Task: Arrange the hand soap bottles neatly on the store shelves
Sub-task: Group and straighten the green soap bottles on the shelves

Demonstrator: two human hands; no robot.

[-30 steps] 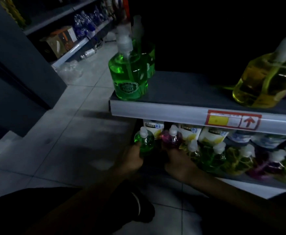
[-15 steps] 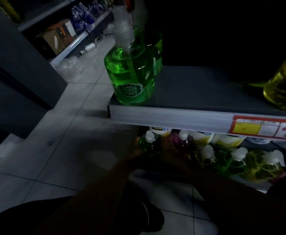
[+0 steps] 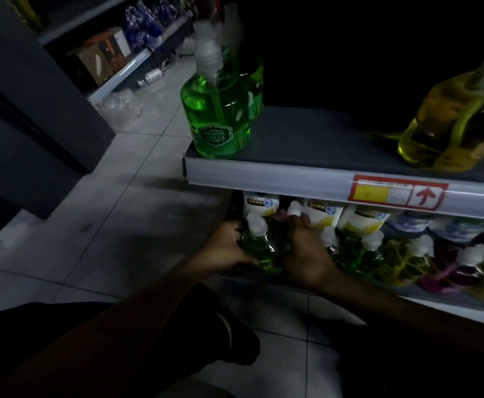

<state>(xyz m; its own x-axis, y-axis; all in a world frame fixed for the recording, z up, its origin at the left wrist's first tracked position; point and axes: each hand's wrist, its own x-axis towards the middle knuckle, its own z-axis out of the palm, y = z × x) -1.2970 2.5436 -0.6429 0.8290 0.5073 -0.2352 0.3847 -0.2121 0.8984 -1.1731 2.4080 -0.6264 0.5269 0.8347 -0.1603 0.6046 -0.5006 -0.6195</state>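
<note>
Grip looks sound: left hand point(image 3: 226, 249) holds the small green bottle point(image 3: 259, 249), right hand point(image 3: 304, 254) clasps the purple bottle point(image 3: 295, 209) beside it; best slide both upright, aligned with the row point(image 3: 401, 255).

Above my right hand point(image 3: 304, 254), the upper shelf point(image 3: 335, 139) bears green bottles point(image 3: 218, 116) and a yellow bottle point(image 3: 447, 130); rightward, the lower shelf point(image 3: 424, 295) carries small bottles point(image 3: 358, 254).

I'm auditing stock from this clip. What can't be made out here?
Head view only.
- Price tag: print blurred.
- Yellow bottle: cut off by the right edge.
- Second bottle: body hidden by the right hand gripping it.
- Small green bottle: partly covered by the left hand.
- Upper shelf back: lost in darkness.
</note>
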